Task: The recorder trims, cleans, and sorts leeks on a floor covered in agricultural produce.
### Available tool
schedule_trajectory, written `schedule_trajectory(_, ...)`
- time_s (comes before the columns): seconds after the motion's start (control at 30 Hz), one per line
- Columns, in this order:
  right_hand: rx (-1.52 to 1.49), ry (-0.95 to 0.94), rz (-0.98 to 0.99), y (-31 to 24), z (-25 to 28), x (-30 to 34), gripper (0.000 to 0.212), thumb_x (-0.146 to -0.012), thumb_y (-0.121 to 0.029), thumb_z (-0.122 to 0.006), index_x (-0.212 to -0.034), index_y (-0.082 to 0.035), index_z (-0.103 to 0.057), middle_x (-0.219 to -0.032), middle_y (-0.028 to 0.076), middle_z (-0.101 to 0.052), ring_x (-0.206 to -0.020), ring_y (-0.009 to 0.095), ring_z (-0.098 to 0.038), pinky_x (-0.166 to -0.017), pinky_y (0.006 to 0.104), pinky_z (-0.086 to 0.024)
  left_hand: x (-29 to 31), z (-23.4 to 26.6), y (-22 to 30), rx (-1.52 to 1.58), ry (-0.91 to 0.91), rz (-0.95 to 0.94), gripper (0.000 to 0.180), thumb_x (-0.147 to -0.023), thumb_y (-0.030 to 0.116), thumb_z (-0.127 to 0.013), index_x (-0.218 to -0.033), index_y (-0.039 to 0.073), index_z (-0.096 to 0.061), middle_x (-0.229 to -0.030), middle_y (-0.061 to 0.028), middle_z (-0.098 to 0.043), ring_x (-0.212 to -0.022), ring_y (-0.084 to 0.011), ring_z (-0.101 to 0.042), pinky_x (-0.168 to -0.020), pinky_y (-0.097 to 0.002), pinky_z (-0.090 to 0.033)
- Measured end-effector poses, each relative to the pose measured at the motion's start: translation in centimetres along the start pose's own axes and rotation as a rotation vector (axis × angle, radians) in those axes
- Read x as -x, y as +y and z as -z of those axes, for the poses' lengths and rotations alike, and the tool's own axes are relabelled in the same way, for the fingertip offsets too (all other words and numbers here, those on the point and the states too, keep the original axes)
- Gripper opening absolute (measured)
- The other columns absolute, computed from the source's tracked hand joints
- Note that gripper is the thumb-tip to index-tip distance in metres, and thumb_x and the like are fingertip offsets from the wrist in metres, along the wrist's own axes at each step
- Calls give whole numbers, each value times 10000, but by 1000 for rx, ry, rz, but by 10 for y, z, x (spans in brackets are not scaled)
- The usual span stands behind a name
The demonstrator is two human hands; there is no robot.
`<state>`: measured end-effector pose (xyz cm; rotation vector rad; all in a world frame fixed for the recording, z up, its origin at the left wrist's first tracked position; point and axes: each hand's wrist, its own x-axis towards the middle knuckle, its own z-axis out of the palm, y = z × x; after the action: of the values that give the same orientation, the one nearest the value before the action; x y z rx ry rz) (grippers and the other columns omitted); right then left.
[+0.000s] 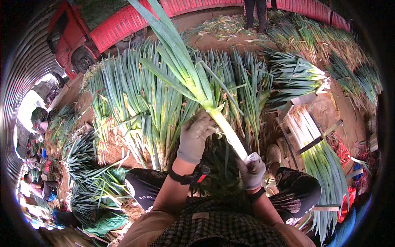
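A long leek (222,123) slants across the middle, its green leaves fanning up to the far left and its white root end toward me. My left hand (196,138), in a pale glove, has its fingers curled against the white stalk just below the leaves. At the root end, my right hand (252,171), in a greyish glove, is closed around the tip; the roots are hidden by its fingers. A small torn strip of leaf sticks out beside the stalk near my left fingers.
Upright leeks (144,94) stand in a dense row ahead. At the right, a bundle of leeks (304,127) lies in a metal frame (288,142). More leeks (86,173) lie at the left by green sheeting (109,222). Behind are a red truck (74,41) and a standing person (256,14).
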<state>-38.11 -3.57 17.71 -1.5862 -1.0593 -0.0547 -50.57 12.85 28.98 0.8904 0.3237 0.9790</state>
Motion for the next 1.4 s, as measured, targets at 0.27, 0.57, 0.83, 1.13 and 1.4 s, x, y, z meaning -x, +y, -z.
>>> schedule_trajectory(0.27,-149,-42,28,-2,-4,2,237,-723,-166,-779,-714,-69,-563,-668,61,-574,-572,223,-564,-534,301,-433,4,-4,-16,-563,-18,30,348,-900,321,-613,-1076,23,-645,-838,1,-615,-683,-73,-562,-591,-225,-469)
schedule_trajectory(0.57,-897,-639,-719,-8,11,-2,249,-882,-219,-615,-865,27,-648,-713,45,-629,-604,83,-569,-539,221,-426,-1,-8,1,-77,-51,132,525,-893,488,-558,-1171,44,-595,-956,-22,-674,-709,-40,-537,-592,-191,-400)
schedule_trajectory(0.83,-972,-523,-762,-4,-8,8,345,-924,-388,-542,-774,-79,-586,-582,-27,-513,-460,58,-459,-415,219,-344,-9,25,-40,49,48,173,322,-929,254,-541,-1173,44,-550,-944,-18,-649,-628,-55,-474,-508,-196,-331)
schedule_trajectory(1.13,-793,-161,-544,-17,2,-2,350,-934,-352,-522,-825,-25,-586,-598,-46,-483,-521,39,-408,-490,208,-314,49,51,-66,-1431,-336,21,270,-831,246,-617,-910,-9,-652,-656,-186,-623,-591,-263,-619,-577,-382,-500)
schedule_trajectory(1.4,-672,-270,-501,-25,28,-17,447,-953,-442,-442,-773,-52,-564,-641,-21,-514,-487,74,-425,-456,234,-316,39,87,-17,-1286,14,11,277,-845,217,-647,-1024,5,-656,-902,-135,-697,-835,-218,-677,-749,-317,-530)
